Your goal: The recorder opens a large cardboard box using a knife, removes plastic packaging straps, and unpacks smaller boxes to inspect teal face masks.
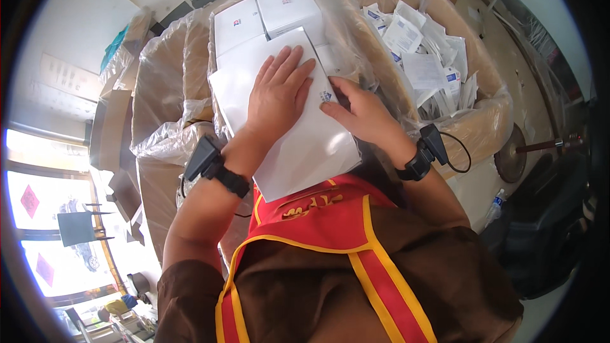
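Observation:
A flat white carton (pixel 311 149), stiff and sheet-like with a small blue print, lies slanted over a plastic-lined cardboard box (pixel 218 105). My left hand (pixel 279 92) rests flat on it, fingers stretched out. At its right edge my right hand (pixel 362 114) grips the carton, thumb on top; the other fingers are partly hidden at the edge. Beyond my hands, white boxes (pixel 289 7) sit side by side in the lined box, partly covered by the carton.
To the right, another lined box (pixel 492 98) holds many white packets (pixel 426 70). More plastic-covered cardboard boxes (pixel 162 82) stand at the left. A round metal base with a rod (pixel 511 155), a plastic bottle (pixel 494 208) and a black seat (pixel 540 235) are at the right.

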### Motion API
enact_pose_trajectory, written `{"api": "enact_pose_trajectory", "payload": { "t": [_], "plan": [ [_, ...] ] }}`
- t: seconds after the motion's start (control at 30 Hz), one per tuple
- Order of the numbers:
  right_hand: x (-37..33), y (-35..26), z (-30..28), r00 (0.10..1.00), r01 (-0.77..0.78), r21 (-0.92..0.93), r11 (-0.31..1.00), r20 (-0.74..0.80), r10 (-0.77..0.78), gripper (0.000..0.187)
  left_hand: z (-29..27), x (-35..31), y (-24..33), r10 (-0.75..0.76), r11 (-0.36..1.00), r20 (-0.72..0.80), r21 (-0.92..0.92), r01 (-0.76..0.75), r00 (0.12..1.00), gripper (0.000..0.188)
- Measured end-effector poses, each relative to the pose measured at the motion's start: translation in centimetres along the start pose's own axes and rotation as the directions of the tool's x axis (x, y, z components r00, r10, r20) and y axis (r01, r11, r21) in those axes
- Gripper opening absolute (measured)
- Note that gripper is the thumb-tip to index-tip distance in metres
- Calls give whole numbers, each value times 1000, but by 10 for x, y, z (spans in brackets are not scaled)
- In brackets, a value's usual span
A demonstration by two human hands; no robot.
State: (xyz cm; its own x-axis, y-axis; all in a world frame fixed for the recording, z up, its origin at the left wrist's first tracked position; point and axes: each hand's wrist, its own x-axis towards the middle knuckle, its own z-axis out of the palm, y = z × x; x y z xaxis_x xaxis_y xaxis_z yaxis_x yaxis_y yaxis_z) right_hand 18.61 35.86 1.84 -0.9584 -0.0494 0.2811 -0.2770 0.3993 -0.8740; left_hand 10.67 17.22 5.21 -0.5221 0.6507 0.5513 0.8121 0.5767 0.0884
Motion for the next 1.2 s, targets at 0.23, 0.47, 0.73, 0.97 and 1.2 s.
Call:
{"api": "enact_pose_trajectory", "payload": {
  "t": [0.23, 0.47, 0.73, 0.97, 1.2],
  "plan": [
    [10, -7, 2, 1000, -4, -367, 930, -27, -6, 36, 2, 5, 5, 21, 996, 65, 84, -27, 998, 40],
    [17, -14, 1, 999, 5, -484, 875, 34, 13, 22, 6, 4, 2, -2, 993, 110, 116, -10, 994, 39],
    [15, 0, -10, 998, -59, -267, 962, 12, 65, 19, 5, 0, 3, 6, 994, 130, 111, -21, 992, 45],
    [10, 16, -19, 997, -56, 83, 995, 51, 52, 18, -8, 5, 13, 61, 994, 125, 82, -71, 990, 42],
    [6, 38, -28, 988, -130, 282, 950, 115, 101, 16, -5, 33, 29, 272, 962, 169, -84, -261, 947, 17]
  ]
}}
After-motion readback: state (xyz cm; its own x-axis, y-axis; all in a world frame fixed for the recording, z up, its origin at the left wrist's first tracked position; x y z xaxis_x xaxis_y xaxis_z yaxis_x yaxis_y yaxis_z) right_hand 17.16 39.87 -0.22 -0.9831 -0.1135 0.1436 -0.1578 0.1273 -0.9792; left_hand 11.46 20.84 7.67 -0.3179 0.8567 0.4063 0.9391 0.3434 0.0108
